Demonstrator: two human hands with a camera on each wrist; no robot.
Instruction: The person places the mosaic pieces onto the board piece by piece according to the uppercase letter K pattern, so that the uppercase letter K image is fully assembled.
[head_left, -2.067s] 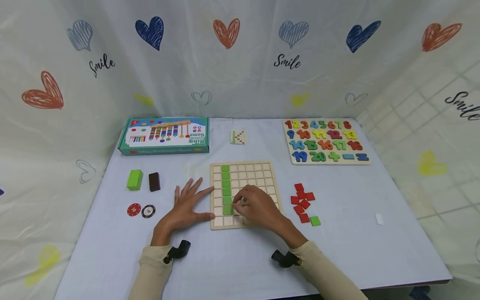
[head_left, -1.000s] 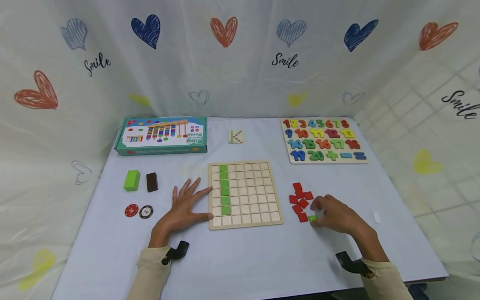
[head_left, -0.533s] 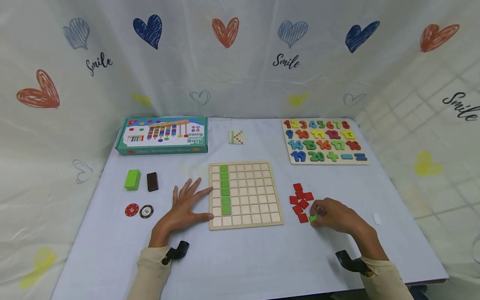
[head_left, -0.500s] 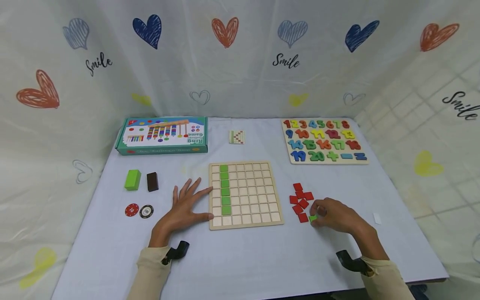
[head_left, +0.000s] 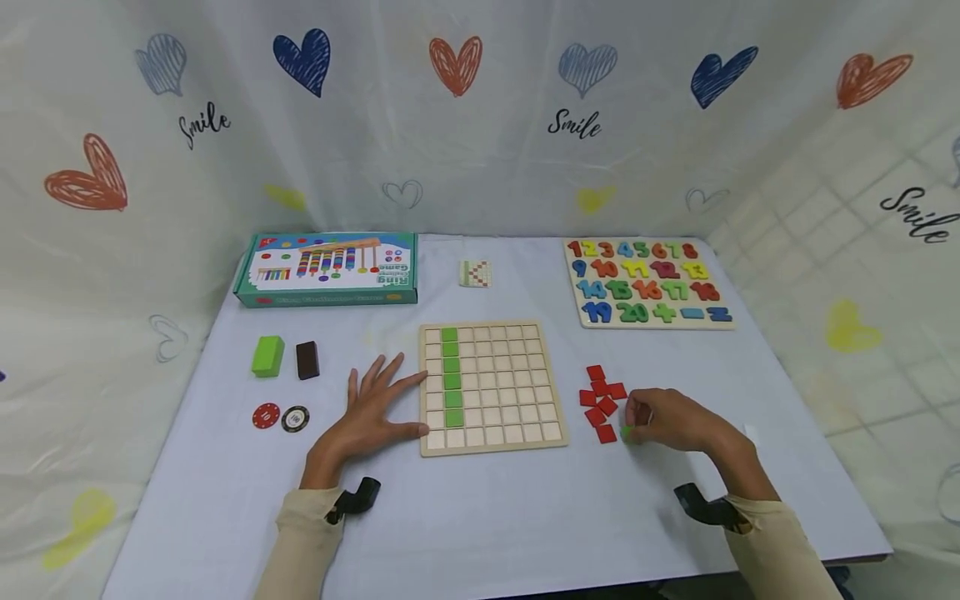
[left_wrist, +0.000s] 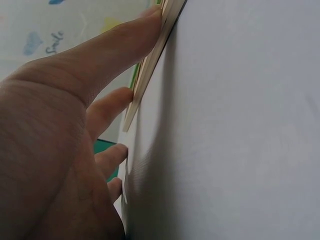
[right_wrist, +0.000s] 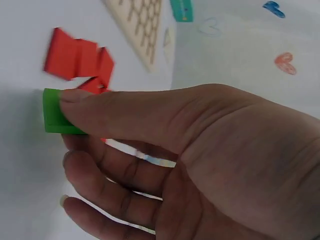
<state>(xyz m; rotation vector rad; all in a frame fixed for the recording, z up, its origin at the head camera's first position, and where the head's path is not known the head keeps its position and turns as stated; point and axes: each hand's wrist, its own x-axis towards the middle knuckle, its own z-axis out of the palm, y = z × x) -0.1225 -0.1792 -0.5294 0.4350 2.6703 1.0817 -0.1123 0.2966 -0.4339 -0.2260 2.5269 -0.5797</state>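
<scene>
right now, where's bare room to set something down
Bare white tablecloth lies on the near side of the wooden grid board and between the patterned card and colourful number board. Crowded: around the red square tiles, where the right hand pinches a green square tile.

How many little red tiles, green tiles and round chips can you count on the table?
Red tiles: 7 showing
Green tiles on the grid board: 6
Green tile pinched in the right hand: 1
Round chips: 2
Total: 16
</scene>
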